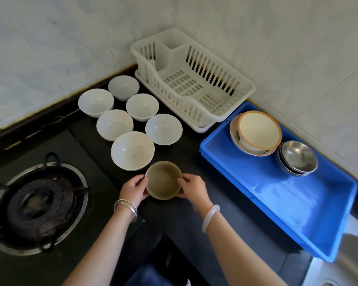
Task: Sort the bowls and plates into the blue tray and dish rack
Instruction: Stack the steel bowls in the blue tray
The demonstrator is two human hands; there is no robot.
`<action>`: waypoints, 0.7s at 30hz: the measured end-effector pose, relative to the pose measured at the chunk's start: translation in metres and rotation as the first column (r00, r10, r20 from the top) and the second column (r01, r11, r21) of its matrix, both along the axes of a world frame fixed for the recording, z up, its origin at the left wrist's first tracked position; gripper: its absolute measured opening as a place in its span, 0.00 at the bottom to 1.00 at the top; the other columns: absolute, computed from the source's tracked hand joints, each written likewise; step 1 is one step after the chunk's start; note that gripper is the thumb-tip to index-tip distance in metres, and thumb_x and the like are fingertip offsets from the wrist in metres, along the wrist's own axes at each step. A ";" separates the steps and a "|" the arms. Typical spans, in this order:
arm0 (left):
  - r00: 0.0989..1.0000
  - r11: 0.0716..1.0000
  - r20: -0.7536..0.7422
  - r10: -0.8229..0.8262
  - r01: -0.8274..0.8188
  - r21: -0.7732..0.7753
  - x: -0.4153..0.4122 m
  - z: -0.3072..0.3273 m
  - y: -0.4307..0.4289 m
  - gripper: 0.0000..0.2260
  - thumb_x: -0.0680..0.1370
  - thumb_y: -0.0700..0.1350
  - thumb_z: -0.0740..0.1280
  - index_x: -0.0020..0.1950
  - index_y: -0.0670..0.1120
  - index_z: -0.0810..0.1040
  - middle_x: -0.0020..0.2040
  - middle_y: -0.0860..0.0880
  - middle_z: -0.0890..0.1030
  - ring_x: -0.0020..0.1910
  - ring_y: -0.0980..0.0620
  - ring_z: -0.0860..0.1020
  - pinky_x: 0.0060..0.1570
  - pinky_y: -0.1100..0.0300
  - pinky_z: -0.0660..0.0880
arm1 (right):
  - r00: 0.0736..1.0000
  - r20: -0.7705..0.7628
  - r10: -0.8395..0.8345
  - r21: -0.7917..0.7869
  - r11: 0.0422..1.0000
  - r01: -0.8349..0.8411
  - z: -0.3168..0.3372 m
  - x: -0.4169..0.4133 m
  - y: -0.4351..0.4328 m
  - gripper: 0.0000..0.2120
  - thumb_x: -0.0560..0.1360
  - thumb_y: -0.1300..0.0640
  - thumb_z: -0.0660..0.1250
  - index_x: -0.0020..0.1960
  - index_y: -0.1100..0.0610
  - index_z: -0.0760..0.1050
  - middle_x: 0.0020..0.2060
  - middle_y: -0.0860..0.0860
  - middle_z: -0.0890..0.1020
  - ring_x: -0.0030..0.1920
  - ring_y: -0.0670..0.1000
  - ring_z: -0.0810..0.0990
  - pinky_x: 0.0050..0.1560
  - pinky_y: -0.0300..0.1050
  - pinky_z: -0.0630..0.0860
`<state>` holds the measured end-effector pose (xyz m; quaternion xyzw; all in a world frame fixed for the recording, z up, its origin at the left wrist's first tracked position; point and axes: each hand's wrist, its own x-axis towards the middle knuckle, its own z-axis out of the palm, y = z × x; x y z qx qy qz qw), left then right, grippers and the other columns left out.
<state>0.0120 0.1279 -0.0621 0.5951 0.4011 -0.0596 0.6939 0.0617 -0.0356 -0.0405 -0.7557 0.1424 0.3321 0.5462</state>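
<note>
A small olive-brown bowl [163, 179] sits on the black counter near the front edge. My left hand [133, 189] grips its left rim and my right hand [193, 188] grips its right rim. Behind it stand several white bowls [132, 150] in two rows. The cream dish rack [191, 79] stands in the corner with nothing in it. The blue tray [298, 203] lies at the right. At its far end it holds orange-rimmed bowls [256, 134] nested together and a stack of steel bowls [298, 157].
A gas burner [37, 205] with a black pot stand takes up the left. Tiled walls [70, 48] close the back and right sides. A steel sink edge [349, 261] shows at the lower right, under the tray's near end.
</note>
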 end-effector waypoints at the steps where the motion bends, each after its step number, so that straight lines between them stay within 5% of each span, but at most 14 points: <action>1: 1.000 1.000 0.019 -0.023 0.023 0.002 0.004 0.005 -0.004 0.08 0.77 0.41 0.63 0.55 0.46 0.77 0.50 0.46 0.79 0.48 0.50 0.78 0.42 0.58 0.77 | 0.999 0.027 -0.022 0.010 1.000 0.022 0.003 -0.001 -0.008 0.06 0.79 0.57 0.62 0.52 0.49 0.76 0.46 0.47 0.80 0.43 0.45 0.83 0.34 0.33 0.79; 5: 0.983 0.991 0.127 -0.131 0.135 -0.022 0.027 0.029 -0.037 0.06 0.77 0.40 0.63 0.52 0.42 0.76 0.46 0.47 0.79 0.45 0.52 0.78 0.37 0.62 0.78 | 0.974 0.110 -0.196 0.063 0.980 0.190 0.020 0.001 -0.048 0.06 0.78 0.57 0.64 0.46 0.46 0.77 0.43 0.47 0.83 0.39 0.44 0.85 0.34 0.33 0.79; 12: 0.899 0.917 0.256 -0.355 0.388 -0.091 0.074 0.062 -0.140 0.05 0.77 0.38 0.62 0.44 0.45 0.76 0.41 0.49 0.79 0.40 0.57 0.78 0.33 0.69 0.78 | 0.803 0.151 -0.576 0.133 0.817 0.561 0.042 0.008 -0.149 0.07 0.75 0.62 0.65 0.51 0.59 0.80 0.43 0.53 0.82 0.34 0.45 0.83 0.35 0.37 0.80; 21: 0.800 0.765 0.136 -0.585 0.599 -0.237 0.101 0.062 -0.302 0.13 0.78 0.34 0.59 0.62 0.34 0.70 0.47 0.40 0.75 0.39 0.48 0.76 0.30 0.64 0.78 | 0.447 0.059 -0.893 0.199 0.449 0.871 0.031 -0.013 -0.268 0.08 0.75 0.68 0.60 0.52 0.63 0.75 0.47 0.58 0.78 0.37 0.50 0.82 0.33 0.35 0.80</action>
